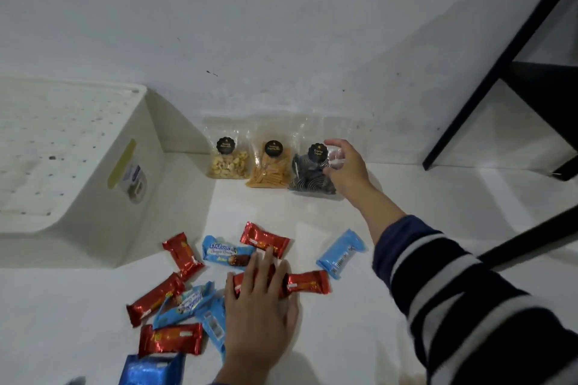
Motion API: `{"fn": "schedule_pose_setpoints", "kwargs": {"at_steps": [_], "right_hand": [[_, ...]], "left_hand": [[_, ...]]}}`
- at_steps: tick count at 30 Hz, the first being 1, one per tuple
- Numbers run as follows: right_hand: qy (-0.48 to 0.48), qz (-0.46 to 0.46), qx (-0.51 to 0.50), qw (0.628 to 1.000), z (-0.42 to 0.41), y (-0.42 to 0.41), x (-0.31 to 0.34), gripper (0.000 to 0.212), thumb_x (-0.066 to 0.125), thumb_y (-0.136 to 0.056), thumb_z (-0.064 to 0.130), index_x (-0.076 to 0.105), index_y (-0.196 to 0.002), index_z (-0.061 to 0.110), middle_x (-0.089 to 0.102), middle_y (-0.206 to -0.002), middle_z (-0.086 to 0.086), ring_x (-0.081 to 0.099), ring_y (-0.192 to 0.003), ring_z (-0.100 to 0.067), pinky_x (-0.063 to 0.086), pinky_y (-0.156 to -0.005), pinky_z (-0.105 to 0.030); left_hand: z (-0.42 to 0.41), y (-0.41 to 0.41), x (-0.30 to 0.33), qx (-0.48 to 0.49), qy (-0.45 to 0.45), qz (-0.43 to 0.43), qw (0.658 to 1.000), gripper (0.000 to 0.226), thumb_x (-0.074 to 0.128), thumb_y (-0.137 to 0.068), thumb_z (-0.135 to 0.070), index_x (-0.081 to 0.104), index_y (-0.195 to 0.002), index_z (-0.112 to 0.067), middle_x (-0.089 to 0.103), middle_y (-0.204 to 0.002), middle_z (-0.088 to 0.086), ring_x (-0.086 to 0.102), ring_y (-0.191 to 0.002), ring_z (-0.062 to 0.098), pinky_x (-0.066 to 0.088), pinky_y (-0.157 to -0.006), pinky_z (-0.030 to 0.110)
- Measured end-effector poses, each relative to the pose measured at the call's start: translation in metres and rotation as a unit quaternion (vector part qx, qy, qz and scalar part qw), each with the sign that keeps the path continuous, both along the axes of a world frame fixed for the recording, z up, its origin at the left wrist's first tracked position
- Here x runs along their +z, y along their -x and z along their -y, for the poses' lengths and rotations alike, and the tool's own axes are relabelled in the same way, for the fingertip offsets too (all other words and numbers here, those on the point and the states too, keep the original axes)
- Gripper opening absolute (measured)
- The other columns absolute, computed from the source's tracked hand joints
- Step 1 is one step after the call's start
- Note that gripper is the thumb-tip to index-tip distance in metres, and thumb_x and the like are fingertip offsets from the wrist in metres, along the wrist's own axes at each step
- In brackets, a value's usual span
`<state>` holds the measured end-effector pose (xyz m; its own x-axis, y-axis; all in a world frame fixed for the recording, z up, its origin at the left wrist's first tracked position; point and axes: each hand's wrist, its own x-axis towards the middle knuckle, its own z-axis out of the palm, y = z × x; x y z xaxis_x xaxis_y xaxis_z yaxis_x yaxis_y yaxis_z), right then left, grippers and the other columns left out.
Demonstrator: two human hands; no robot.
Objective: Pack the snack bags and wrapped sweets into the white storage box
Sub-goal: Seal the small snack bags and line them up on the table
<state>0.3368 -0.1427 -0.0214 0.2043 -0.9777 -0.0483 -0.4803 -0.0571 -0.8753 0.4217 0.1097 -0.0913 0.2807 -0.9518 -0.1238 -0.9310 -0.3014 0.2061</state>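
Note:
Three clear snack bags lean against the wall: nuts (pixel 227 157), yellow sticks (pixel 271 166) and dark swirled cookies (pixel 309 170). My right hand (pixel 345 167) pinches the right edge of the cookie bag. Several red sweets (pixel 183 255) and blue sweets (pixel 341 253) lie scattered on the white floor in front. My left hand (pixel 259 300) lies flat, fingers spread, on a red sweet (pixel 308 282) in the middle of the pile. The white storage box (pixel 103 197) stands at the left with its perforated lid on.
A black table leg (pixel 488 81) slants down at the right, with a second black bar (pixel 531 237) near my striped sleeve. A dark blue packet (pixel 150 369) lies at the bottom edge. The white wall runs right behind the bags.

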Motion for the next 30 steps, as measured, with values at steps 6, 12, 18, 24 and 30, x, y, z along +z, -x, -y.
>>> {"fn": "schedule_pose_setpoints", "kwargs": {"at_steps": [6,12,18,24,30], "right_hand": [[-0.007,-0.034,0.014,0.999,0.023,-0.009,-0.026,0.064,0.059,-0.079,-0.013,0.051,-0.123,0.033,0.05,-0.111,0.008,0.051,-0.089,-0.012,0.05,-0.072,-0.023],[-0.004,-0.081,0.02,0.997,0.007,0.015,-0.006,0.062,0.066,-0.082,0.002,0.046,-0.132,0.031,0.044,-0.131,-0.01,0.049,-0.111,-0.021,0.042,-0.079,-0.021],[-0.07,-0.128,0.09,0.985,-0.069,0.077,0.01,0.043,0.062,-0.088,0.016,0.051,-0.128,0.027,0.05,-0.128,-0.007,0.05,-0.106,-0.017,0.042,-0.082,-0.026],[-0.052,-0.179,0.088,0.978,-0.15,0.154,0.031,0.029,0.063,-0.088,0.015,0.061,-0.115,0.025,0.06,-0.115,-0.002,0.053,-0.096,-0.012,0.042,-0.084,-0.022],[-0.044,-0.221,0.064,0.972,-0.209,0.23,0.065,0.03,0.061,-0.088,0.018,0.061,-0.118,0.023,0.057,-0.121,-0.004,0.056,-0.111,-0.02,0.043,-0.098,-0.031]], "left_hand": [[-0.001,-0.001,-0.01,-0.008,0.052,0.008,0.999,0.054,0.044,-0.079,-0.057,0.06,-0.125,-0.033,0.049,-0.142,-0.006,0.045,-0.133,0.02,0.038,-0.1,0.053],[-0.002,0.0,-0.001,-0.008,-0.002,0.007,1.0,0.061,0.029,-0.085,-0.061,0.041,-0.139,-0.037,0.026,-0.155,-0.009,0.019,-0.144,0.018,0.026,-0.109,0.055],[-0.003,-0.002,0.005,-0.027,-0.059,-0.014,0.998,0.072,0.005,-0.085,-0.072,-0.002,-0.148,-0.039,-0.012,-0.159,-0.01,-0.016,-0.145,0.017,-0.008,-0.114,0.053],[-0.006,0.024,0.037,-0.083,-0.023,0.022,0.996,0.074,0.012,-0.085,-0.073,-0.001,-0.15,-0.039,-0.006,-0.16,-0.01,-0.01,-0.147,0.018,-0.01,-0.114,0.055],[-0.026,0.117,0.057,-0.185,-0.019,-0.099,0.977,0.079,0.025,-0.084,-0.075,0.012,-0.15,-0.033,0.008,-0.159,-0.009,0.004,-0.147,0.013,0.006,-0.119,0.045]]}}
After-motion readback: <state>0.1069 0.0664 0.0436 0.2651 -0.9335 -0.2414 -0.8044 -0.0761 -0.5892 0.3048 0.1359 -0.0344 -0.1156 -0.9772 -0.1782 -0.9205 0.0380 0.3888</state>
